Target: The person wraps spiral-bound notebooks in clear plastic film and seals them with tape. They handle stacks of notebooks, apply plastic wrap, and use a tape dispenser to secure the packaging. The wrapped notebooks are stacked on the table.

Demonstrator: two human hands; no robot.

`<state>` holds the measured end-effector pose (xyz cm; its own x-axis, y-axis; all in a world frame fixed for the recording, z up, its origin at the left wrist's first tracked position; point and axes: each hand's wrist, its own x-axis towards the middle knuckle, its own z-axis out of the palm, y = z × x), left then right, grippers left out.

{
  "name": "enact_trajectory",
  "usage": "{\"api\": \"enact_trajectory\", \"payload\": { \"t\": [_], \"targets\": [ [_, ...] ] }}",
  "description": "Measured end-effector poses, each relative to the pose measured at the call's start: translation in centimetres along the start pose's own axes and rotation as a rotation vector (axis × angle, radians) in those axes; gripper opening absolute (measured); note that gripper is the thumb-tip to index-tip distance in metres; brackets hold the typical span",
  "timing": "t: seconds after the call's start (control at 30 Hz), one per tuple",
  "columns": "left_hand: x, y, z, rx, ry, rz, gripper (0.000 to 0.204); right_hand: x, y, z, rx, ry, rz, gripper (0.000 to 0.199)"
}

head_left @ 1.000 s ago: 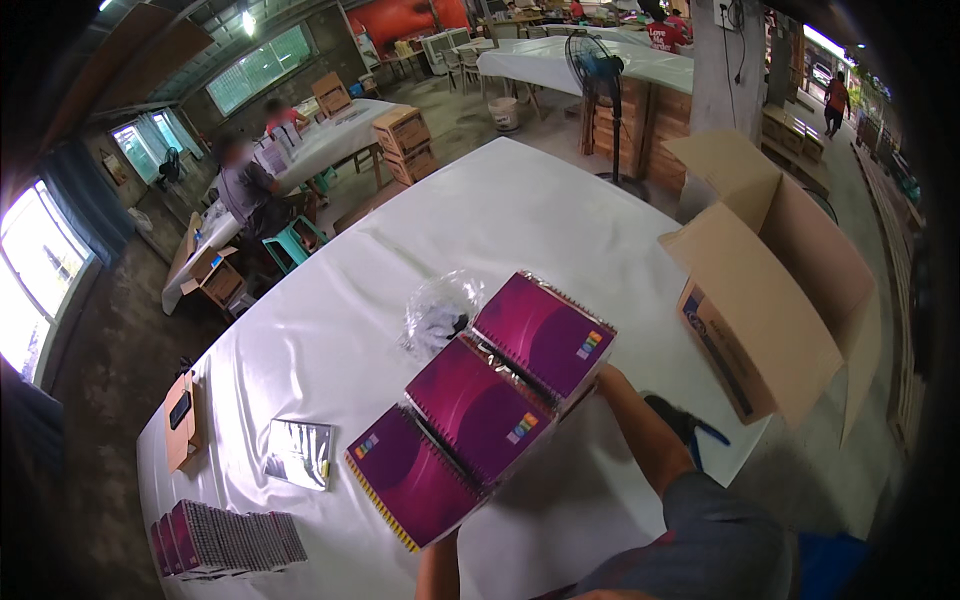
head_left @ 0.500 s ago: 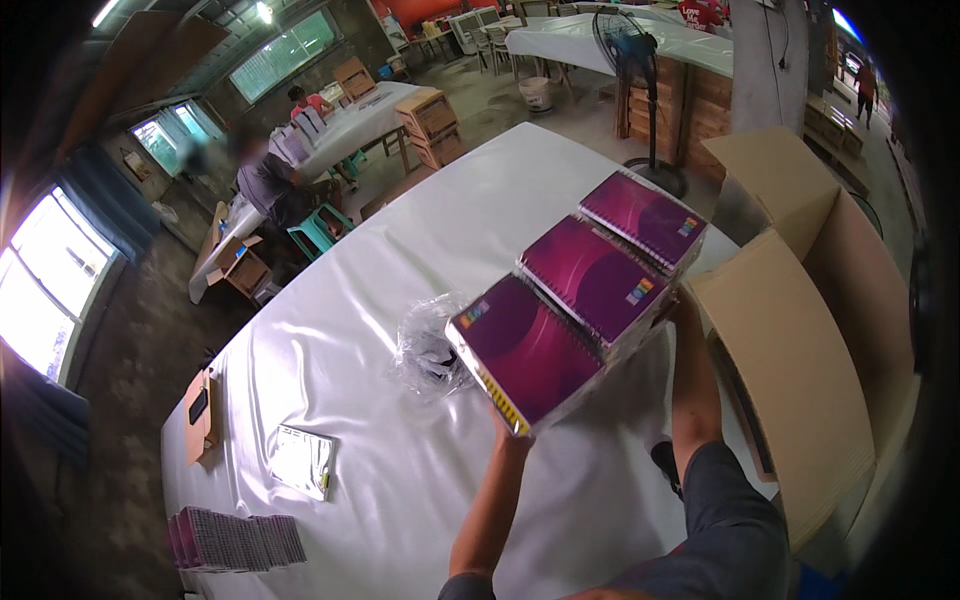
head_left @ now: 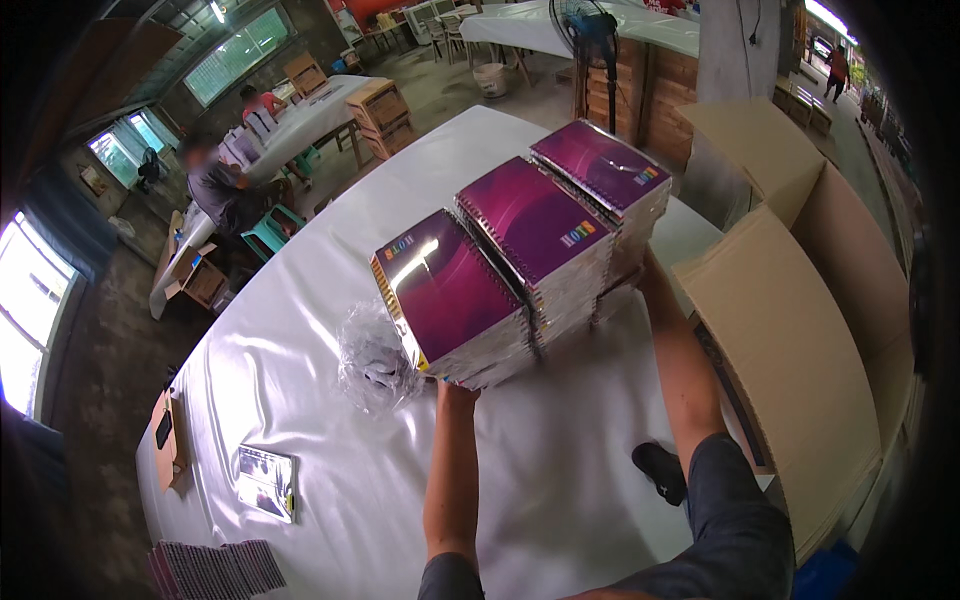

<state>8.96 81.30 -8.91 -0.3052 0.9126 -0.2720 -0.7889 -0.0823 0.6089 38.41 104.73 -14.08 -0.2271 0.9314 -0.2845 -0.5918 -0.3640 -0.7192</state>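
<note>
Between my hands is a wide pack of purple spiral notebooks point(head_left: 535, 225), stacked in three side-by-side piles and wrapped in clear plastic. My left hand point(head_left: 457, 393) holds it from beneath at the near left end, most fingers hidden under the pack. On the far right end my right hand point(head_left: 648, 268) supports it, its fingers largely covered by the notebooks and wrap. Just left of the pack, crumpled clear plastic point(head_left: 372, 358) lies on the white-covered table point(head_left: 330, 270). Whether the pack's underside touches the table cannot be made out.
A large open cardboard box point(head_left: 790, 340) stands at the right. On the table's left are a shiny flat packet point(head_left: 267, 483), a row of notebooks point(head_left: 215, 568) and a phone point(head_left: 163, 428) on cardboard. A fan point(head_left: 590, 40) stands beyond; a person point(head_left: 222, 190) sits at another table.
The notebook pack has moved left in the picture and tipped, so its wrapped near side now shows. Both hands moved with it. The whole view has shifted too.
</note>
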Motion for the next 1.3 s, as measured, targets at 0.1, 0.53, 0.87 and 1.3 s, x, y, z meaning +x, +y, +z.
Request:
{"api": "enact_trajectory", "payload": {
  "t": [0.1, 0.53, 0.87, 1.3],
  "targets": [
    [0.6, 0.1, 0.5, 0.013, 0.009, -0.003, 0.053, 0.8, -0.4, 0.8, 0.033, -0.028, -0.024, 0.045],
    [1.9, -1.3, -0.2, 0.067, 0.039, 0.102, 0.058, 7.4, -1.0, -0.7, -0.623, 0.432, -0.259, 0.032],
    [-34.7, -5.7, -4.0, -0.024, -0.203, -0.296, 0.082, -23.5, 10.3, 8.7, 0.058, 0.293, -0.394, 0.021],
    [-57.8, 0.0, -14.4, 0.195, -0.047, 0.087, 0.055, -58.1, 23.0, 18.6, -0.788, -1.268, 0.092, 0.018]
  ]
}}
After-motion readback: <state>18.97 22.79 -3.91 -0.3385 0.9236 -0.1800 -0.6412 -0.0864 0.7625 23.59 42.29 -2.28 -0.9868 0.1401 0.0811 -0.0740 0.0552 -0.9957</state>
